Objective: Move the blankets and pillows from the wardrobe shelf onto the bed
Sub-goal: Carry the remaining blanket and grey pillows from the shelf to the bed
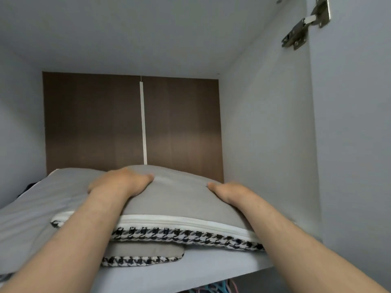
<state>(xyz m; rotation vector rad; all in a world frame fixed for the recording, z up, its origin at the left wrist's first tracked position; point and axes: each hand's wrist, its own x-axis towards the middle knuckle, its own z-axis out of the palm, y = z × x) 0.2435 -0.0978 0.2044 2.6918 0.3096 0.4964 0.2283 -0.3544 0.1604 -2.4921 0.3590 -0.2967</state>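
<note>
A grey pillow [177,199] with a white zip strip and a black-and-white houndstooth underside lies on the white wardrobe shelf [211,269]. My left hand [120,181] presses on its top left part and my right hand [229,192] on its top right part, fingers curled into the fabric. Under it lies a second pillow [143,255] of the same pattern, only its front edge showing. A light grey blanket [31,218] lies folded to the left, partly under the top pillow and my left forearm.
The compartment has white side walls, a white ceiling and a brown back panel [131,119]. A metal door hinge [304,24] sits on the right wall near the top. Coloured hangers [220,287] show below the shelf edge.
</note>
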